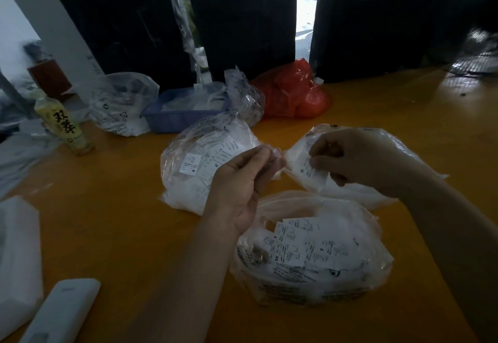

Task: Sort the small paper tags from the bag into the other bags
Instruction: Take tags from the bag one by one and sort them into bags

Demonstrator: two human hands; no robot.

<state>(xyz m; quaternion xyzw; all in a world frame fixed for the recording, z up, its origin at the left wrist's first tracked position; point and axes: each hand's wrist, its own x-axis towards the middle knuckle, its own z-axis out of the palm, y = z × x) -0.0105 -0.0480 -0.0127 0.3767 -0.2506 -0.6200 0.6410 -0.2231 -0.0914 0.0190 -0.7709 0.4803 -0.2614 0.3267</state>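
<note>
Three clear plastic bags of small white paper tags lie on the yellow table (113, 208). The nearest bag (312, 251) lies open with tags marked S and XS on top. A second bag (199, 159) sits to the left, a third bag (350, 181) to the right. My left hand (239, 183) pinches the plastic edge at the mouth of the right bag. My right hand (353, 156) pinches a white tag (314, 172) at that bag's opening.
A blue basket (177, 116), a red plastic bag (293, 92) and more clear bags (121, 102) stand behind. A yellow bottle (63, 127) is at left, a white remote (62, 313) at the near left. Black wrapped bundles (242, 16) line the back; a fan (477, 57) sits far right.
</note>
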